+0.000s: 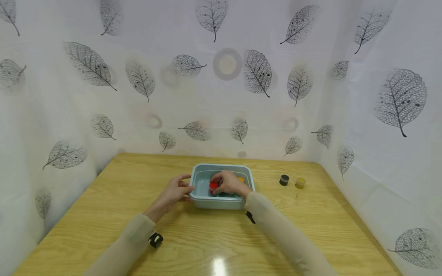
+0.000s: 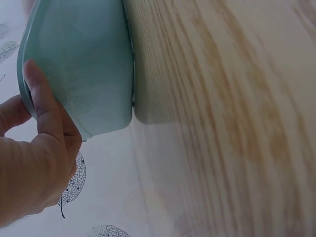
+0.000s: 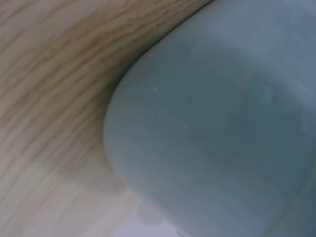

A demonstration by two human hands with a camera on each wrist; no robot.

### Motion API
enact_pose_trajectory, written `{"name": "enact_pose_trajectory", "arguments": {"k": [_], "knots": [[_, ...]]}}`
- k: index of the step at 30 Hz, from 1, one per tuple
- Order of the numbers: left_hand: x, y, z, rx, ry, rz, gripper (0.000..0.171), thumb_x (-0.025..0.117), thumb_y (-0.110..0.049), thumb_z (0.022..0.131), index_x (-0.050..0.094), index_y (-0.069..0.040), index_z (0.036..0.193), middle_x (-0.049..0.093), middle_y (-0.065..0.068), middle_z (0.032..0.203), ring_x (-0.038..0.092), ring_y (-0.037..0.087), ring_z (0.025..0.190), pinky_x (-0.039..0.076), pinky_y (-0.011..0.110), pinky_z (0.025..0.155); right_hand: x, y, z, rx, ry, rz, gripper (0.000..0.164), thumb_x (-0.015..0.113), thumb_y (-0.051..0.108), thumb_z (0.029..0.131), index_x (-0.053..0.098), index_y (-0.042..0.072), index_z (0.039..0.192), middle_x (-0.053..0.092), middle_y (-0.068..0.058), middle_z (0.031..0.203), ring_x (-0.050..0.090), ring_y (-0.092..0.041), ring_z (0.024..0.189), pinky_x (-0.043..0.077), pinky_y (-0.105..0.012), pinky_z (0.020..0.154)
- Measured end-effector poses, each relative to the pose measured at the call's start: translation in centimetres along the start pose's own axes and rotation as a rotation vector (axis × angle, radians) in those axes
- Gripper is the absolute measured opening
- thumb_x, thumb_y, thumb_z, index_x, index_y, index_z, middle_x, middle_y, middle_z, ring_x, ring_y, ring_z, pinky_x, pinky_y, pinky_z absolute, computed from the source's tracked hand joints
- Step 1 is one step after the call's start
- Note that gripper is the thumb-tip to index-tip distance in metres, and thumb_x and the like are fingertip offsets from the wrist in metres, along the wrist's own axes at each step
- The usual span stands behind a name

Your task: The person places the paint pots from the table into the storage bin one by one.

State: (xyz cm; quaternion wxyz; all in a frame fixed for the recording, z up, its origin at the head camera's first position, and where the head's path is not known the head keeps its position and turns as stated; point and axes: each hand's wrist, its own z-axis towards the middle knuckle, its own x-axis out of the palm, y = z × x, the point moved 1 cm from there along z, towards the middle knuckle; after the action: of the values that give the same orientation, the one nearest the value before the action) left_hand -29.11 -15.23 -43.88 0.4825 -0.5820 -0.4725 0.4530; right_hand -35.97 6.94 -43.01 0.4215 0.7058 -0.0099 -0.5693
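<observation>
A light blue plastic tub (image 1: pixel 219 204) stands on the table, and its outer wall (image 3: pixel 187 128) fills much of the right wrist view. At the tub's left end my left hand (image 1: pixel 174 193) grips the rim; the left wrist view shows its thumb and fingers on either side of the tub edge (image 2: pixel 84 74). My right hand (image 1: pixel 230 182) reaches down inside and pinches a small red paint pot (image 1: pixel 213 187). Beside that hand an orange-topped pot (image 1: pixel 241 179) shows, along with a bit of green near the front wall. The hand and wrist partly hide the tub's contents.
Two more small pots, one black-topped (image 1: pixel 284 180) and one yellow (image 1: pixel 300 183), sit on the wooden table (image 1: pixel 138 172) to the right of the tub. A leaf-patterned white curtain (image 1: pixel 224 103) hangs behind the table and along both sides.
</observation>
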Motion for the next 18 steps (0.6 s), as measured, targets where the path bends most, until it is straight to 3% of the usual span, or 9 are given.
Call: {"name": "enact_pose_trajectory", "arguments": {"k": [18], "knots": [[0.01, 0.17, 0.06, 0.009, 0.006, -0.011, 0.057, 0.061, -0.001, 0.095, 0.036, 0.001, 0.146, 0.055, 0.016, 0.104, 0.067, 0.022, 0.083, 0.063, 0.036, 0.07, 0.39, -0.1, 0.39, -0.005, 0.012, -0.06, 0.041, 0.085, 0.007, 0.073, 0.073, 0.008, 0.112, 0.071, -0.005, 0.098, 0.061, -0.013, 0.085, 0.054, -0.026, 0.076]]}}
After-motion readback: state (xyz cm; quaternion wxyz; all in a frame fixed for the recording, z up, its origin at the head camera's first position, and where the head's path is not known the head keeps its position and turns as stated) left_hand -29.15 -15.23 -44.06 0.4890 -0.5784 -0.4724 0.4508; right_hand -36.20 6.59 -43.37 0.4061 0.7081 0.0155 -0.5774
